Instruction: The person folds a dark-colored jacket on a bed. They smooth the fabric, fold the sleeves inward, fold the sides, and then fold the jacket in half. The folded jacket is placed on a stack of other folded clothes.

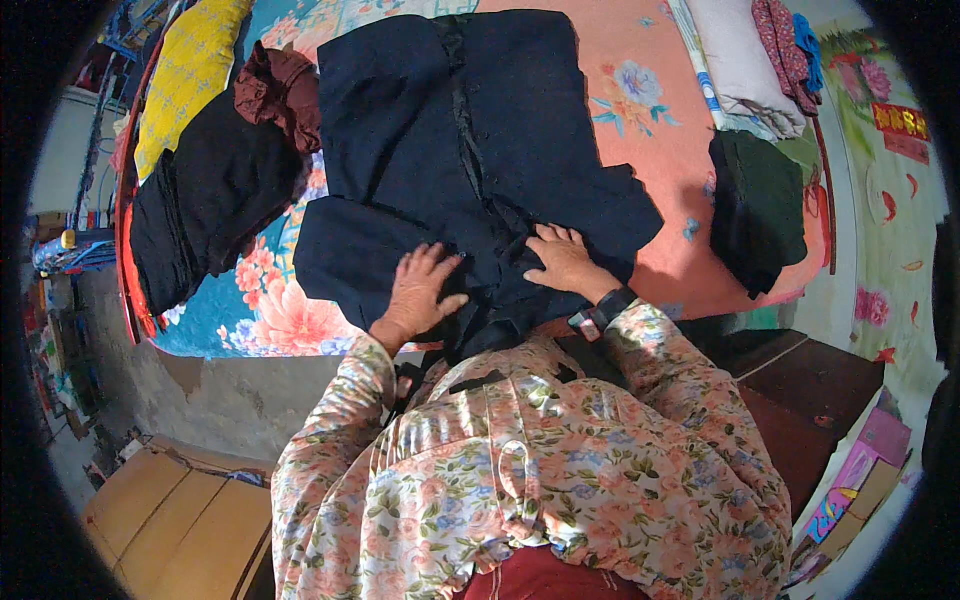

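A dark navy garment [405, 127], which looks like a jacket, lies spread on a floral bedspread [300, 319]. A darker strip runs down its middle, and its near end bunches at the bed's edge by my body. My left hand [421, 291] rests palm down on the near left part, fingers spread. On the near right part lies my right hand [564, 259], also palm down, with a dark band [615, 302] around its wrist. Neither hand visibly grips the cloth; what lies under the palms is hidden.
Black folded clothing [217, 195], a maroon cloth [277, 94] and a yellow patterned cushion [187, 67] lie to the left. A dark green folded cloth [757, 210] and a pale folded blanket [739, 64] are at the right. Dark brown furniture [810, 390] stands at the lower right.
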Demonstrator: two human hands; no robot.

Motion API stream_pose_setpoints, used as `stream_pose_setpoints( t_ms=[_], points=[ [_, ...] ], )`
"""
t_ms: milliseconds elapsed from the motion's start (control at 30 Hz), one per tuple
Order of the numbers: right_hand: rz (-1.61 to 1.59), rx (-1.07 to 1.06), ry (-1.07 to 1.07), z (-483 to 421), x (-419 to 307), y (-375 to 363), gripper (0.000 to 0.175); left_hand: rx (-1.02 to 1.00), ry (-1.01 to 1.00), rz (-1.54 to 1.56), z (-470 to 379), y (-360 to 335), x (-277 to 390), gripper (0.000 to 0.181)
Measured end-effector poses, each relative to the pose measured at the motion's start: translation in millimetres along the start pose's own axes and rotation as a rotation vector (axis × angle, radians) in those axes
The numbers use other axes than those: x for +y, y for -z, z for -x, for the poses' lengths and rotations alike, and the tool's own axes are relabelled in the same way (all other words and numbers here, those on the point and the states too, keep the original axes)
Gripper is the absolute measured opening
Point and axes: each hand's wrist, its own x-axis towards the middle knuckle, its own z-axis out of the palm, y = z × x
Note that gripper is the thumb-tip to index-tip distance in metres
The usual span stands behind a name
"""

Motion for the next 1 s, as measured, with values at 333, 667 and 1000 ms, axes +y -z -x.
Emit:
stream_pose_setpoints(
  t_ms=[333, 667, 1000],
  points=[
    [-0.127, 0.053, 0.155, -31.5, -37.0, -22.3, 0.064, 0.918, 0.858, 0.627, 62.3, 18.7, -131.5, 0.065],
    [-0.32, -0.059, 0.13, -39.2, -25.6, -17.9, 0.063, 0.707, 1.016, 1.088, 91.9, 9.2, -134.4, 0.049],
    [-0.817, 0.007, 0.222, -46.4, 5.2, -29.4, 0.064, 0.743, 1.009, 1.718, 56.5, 25.0, -99.5, 0.04]
  ],
)
